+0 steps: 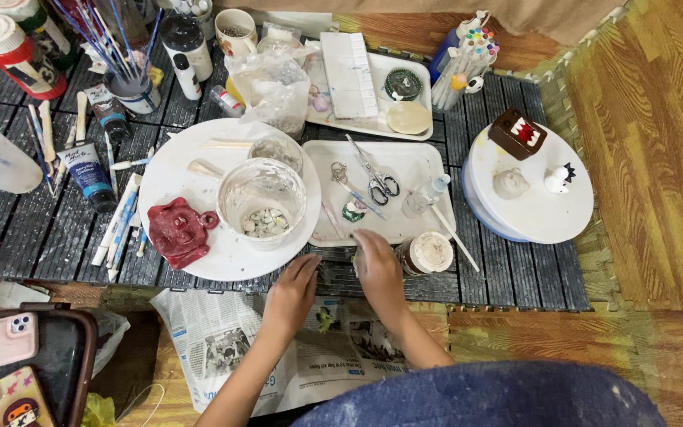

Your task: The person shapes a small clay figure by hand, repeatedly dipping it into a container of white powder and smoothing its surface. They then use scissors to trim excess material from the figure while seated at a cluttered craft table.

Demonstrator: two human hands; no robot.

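Note:
My left hand (292, 294) and my right hand (377, 269) meet at the near edge of the dark slatted board (33, 229), above a spread newspaper (223, 336). Both reach toward a small dark thing between them, mostly hidden, so I cannot tell what it is or which hand grips it. Just beyond my right hand lies a white rectangular tray (413, 162) with scissors (377, 178), a small clear bottle (426, 195) and a green-white bit (353, 211). A round brown jar lid (430, 251) sits to its right.
A white round plate (167, 170) bears a red clay face (179, 231) and a clear plastic cup (262, 194) of scraps. A white turntable (551, 213) at right carries small figures. Brush jar (132, 79), paint tubes and bottles stand behind. Two phones (1, 364) lie at bottom left.

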